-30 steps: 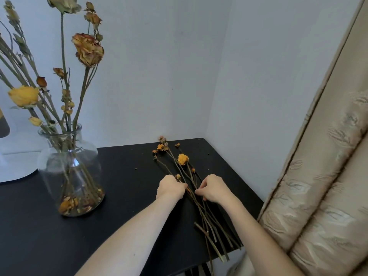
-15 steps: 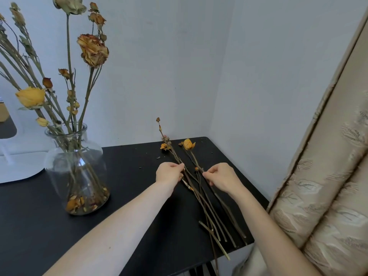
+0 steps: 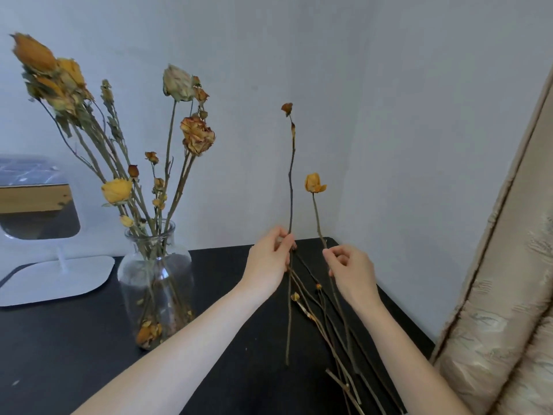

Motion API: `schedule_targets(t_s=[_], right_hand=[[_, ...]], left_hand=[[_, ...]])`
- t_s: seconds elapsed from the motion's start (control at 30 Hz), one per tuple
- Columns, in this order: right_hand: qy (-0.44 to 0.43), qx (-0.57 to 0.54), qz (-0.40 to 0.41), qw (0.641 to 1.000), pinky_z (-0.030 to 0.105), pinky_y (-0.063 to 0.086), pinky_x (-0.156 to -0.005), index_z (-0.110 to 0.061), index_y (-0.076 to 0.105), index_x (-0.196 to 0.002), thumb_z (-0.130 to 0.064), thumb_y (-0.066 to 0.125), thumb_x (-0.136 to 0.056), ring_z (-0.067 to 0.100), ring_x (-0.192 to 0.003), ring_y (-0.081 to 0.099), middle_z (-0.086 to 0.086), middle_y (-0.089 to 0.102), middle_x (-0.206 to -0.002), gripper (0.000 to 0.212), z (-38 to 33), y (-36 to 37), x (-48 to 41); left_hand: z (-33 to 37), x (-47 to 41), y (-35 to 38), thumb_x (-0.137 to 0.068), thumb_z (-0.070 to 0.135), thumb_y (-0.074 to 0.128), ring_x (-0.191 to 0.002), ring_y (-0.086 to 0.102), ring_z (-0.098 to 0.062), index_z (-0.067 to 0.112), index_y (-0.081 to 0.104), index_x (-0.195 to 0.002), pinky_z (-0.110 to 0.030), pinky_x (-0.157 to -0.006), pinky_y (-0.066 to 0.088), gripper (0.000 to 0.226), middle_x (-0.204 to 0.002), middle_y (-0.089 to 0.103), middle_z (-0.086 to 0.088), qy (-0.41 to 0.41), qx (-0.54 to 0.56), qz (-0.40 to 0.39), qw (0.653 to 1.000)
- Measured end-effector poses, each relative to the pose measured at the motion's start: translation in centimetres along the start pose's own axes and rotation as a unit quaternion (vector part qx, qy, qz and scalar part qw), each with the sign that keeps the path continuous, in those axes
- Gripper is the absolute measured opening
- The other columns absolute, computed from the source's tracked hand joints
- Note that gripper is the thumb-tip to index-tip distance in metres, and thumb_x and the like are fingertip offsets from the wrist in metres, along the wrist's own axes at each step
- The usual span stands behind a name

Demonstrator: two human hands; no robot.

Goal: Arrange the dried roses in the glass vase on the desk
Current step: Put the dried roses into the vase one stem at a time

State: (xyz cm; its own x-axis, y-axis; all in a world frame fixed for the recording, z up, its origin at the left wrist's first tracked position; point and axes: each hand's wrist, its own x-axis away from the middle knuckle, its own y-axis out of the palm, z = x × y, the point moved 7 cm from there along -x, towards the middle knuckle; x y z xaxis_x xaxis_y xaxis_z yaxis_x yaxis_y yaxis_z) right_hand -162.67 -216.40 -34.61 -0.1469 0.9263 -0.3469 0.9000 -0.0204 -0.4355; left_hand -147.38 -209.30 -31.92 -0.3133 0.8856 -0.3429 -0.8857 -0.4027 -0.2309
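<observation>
While both bare forearms reach out over the matte black desk (image 3: 74, 339), each hand holds one dried rose upright above it. The left hand (image 3: 267, 260) pinches a long thin brownish stem with a small shrivelled orange-brown bud (image 3: 289, 187) between thumb and curled fingertips, well below the middle of its length. The bud stands high against the pale wall, and the cut end hangs low over the desk, though I cannot tell whether it touches the surface. The right hand (image 3: 354, 272) holds a shorter dried rose with a bright yellow head (image 3: 314, 184), thumb and forefinger closed on the stem and the other fingers loosely curled. This stem tilts slightly, and its lower part runs down past the hand towards the desk. Between and below the two hands, a loose bundle of bare dried stems (image 3: 326, 330) with a few tiny orange buds lies flat on the desk, fanning towards its near right edge. Well to the left of the hands, the clear round-shouldered glass vase (image 3: 155, 283) stands upright on the desk and already holds a spray of dried yellow, cream and rust-coloured roses (image 3: 196, 136). Their stems cross inside it, and fallen petals lie on its bottom. At the far left, behind the vase, a white-framed mirror on a flat white base (image 3: 57, 277) rests on the desk. A beige patterned curtain (image 3: 508, 280) hangs along the right edge.
</observation>
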Motion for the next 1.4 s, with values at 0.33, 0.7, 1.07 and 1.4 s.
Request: schedule_targets(t_s=[0.33, 0.7, 1.07, 1.4], right_hand=[[-0.045, -0.038, -0.028, 0.998, 0.011, 0.036, -0.054, -0.022, 0.060, -0.096, -0.026, 0.056, -0.090, 0.005, -0.061, 0.058, -0.003, 0.061, -0.066, 0.007, -5.0, 3.7, 1.4], [-0.060, -0.074, -0.045, 0.994, 0.012, 0.038, -0.055, -0.027, 0.058, -0.089, -0.026, 0.058, -0.089, 0.008, -0.066, 0.061, -0.002, 0.063, -0.068, 0.001, -8.1, 7.2, 3.0], [-0.074, -0.057, -0.054, 0.994, 0.012, 0.039, -0.056, -0.029, 0.057, -0.085, -0.025, 0.058, -0.089, 0.008, -0.062, 0.061, -0.001, 0.063, -0.065, 0.006, -8.3, 7.4, 3.3], [-0.067, -0.055, -0.057, 0.995, 0.010, 0.037, -0.056, -0.024, 0.060, -0.091, -0.024, 0.059, -0.089, 0.007, -0.061, 0.060, 0.000, 0.062, -0.065, 0.002, -7.5, 7.3, 3.3]], left_hand=[[4.6, 8.7, -12.7, -0.077, 0.053, 0.043, -0.056, 0.051, -0.002, 0.029, 0.056, -0.083, -0.011, -0.052, 0.041, 0.028, -0.060, 0.053, 0.010, 0.139, -0.075, 0.121, 0.980], [11.8, 9.9, -23.8, -0.096, 0.024, 0.046, -0.055, 0.052, -0.001, 0.028, 0.057, -0.083, -0.012, -0.050, 0.043, 0.017, -0.061, 0.061, 0.014, 0.240, -0.047, 0.316, 0.917], [14.1, 8.0, -23.7, -0.097, 0.027, 0.045, -0.058, 0.056, 0.000, 0.031, 0.055, -0.083, -0.012, -0.050, 0.044, 0.017, -0.064, 0.064, 0.016, 0.271, -0.049, 0.314, 0.909], [10.2, 6.5, -21.3, -0.091, 0.024, 0.055, -0.051, 0.057, -0.002, 0.027, 0.061, -0.085, -0.009, -0.050, 0.044, 0.009, -0.066, 0.066, 0.008, 0.199, -0.195, 0.253, 0.926]])
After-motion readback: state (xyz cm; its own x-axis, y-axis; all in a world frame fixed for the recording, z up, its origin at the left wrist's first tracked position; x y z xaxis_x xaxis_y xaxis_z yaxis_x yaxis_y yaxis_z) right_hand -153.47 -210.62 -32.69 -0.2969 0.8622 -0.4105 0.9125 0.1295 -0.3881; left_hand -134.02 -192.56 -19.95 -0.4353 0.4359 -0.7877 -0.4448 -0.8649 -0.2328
